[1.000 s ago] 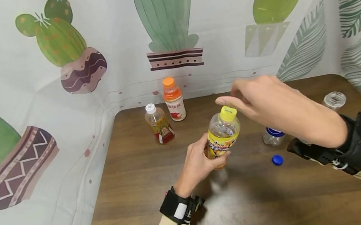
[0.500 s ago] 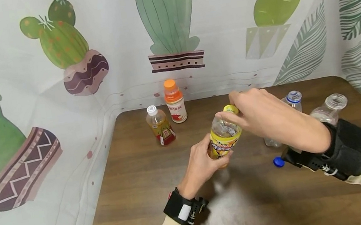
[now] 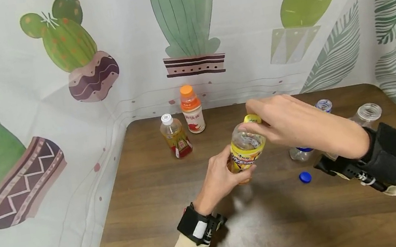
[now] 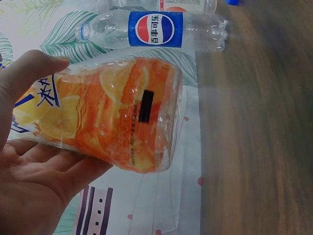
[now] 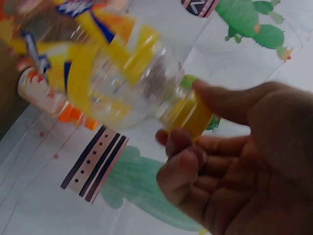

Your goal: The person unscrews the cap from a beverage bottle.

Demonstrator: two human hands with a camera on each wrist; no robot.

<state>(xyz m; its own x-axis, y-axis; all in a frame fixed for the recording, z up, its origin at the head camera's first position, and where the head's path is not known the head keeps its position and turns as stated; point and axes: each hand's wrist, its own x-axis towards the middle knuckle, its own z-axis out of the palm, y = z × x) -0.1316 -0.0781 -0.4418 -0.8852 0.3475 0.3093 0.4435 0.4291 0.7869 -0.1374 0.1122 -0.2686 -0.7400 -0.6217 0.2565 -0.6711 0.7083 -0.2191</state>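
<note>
My left hand [image 3: 217, 178] grips a plastic drink bottle [image 3: 247, 150] around its yellow label, holding it tilted above the wooden table. In the left wrist view the lower part of this bottle [image 4: 107, 117] shows orange fruit slices on its label. My right hand [image 3: 282, 121] pinches the yellow cap [image 3: 252, 118] at the bottle's mouth. From the right wrist, the thumb and curled fingers are seen on either side of the cap [image 5: 190, 115], which sits on the neck.
A white-capped bottle [image 3: 176, 137] and an orange-capped bottle [image 3: 193, 115] stand at the back left. A loose blue cap [image 3: 305, 177] lies right of the hands. A clear uncapped bottle [image 3: 369, 112] and a Pepsi bottle [image 4: 156, 30] stand at the right, partly behind my right arm.
My right hand has come down and left onto the yellow cap, from just off it a second ago, and now pinches it. The left hand and bottle have barely shifted.
</note>
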